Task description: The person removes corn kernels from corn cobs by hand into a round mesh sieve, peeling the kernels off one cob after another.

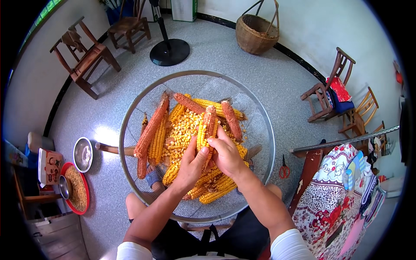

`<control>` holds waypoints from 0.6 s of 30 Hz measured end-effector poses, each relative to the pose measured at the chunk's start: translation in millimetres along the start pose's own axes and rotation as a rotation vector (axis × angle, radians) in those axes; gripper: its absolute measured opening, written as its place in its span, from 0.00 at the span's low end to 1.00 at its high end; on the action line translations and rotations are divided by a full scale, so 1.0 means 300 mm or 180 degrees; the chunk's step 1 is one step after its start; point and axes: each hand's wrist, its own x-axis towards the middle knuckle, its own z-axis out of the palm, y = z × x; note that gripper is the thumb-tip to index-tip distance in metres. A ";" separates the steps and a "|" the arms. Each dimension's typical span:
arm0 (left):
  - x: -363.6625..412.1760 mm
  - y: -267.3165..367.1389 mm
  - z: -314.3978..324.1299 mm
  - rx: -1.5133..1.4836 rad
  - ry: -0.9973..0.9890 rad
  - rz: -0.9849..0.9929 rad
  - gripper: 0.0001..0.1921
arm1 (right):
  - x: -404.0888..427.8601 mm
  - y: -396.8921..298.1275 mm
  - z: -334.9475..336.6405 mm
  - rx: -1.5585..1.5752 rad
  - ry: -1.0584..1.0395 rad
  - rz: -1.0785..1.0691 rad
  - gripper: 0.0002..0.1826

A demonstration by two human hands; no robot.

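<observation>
Both my hands hold one partly shelled corn cob (208, 125) above a round mesh sieve (270, 130) with a metal rim. Bare reddish core shows along the cob's upper side, with rows of yellow kernels left beside it. My left hand (191, 164) grips its lower left, thumb along it. My right hand (227, 156) wraps the right side, thumb pressed on the kernels. Beneath lie loose kernels (185, 125) and several full yellow ears (217, 191). Stripped red cobs (152, 126) rest at the left, and another bare cob (231, 120) at the right.
Left on the floor are a steel bowl (83, 154) and a red basin (85, 198) of grain. Red-handled scissors (284, 170) lie right of the sieve, near a bed with a floral cover (325, 195). Beyond stand a fan base (169, 52), a wicker basket (253, 35) and wooden chairs (89, 61).
</observation>
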 end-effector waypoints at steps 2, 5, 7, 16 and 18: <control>0.000 0.005 -0.009 -0.0163 -0.0058 -0.0020 0.25 | -0.006 -0.025 0.022 0.0348 0.0122 0.0165 0.30; 0.004 0.026 -0.013 -0.0935 -0.0234 -0.0165 0.24 | -0.011 -0.046 0.030 0.0234 0.0150 0.0162 0.29; 0.002 0.028 -0.018 -0.1118 -0.0443 -0.0149 0.23 | -0.012 -0.044 0.028 0.0142 0.0123 0.0157 0.29; 0.005 0.007 -0.015 -0.0383 -0.0473 -0.0047 0.24 | -0.007 -0.023 0.043 0.0092 0.0662 0.0112 0.19; 0.005 -0.001 -0.003 -0.0410 -0.0583 -0.0112 0.24 | 0.010 -0.013 0.040 0.0152 0.0840 0.0079 0.18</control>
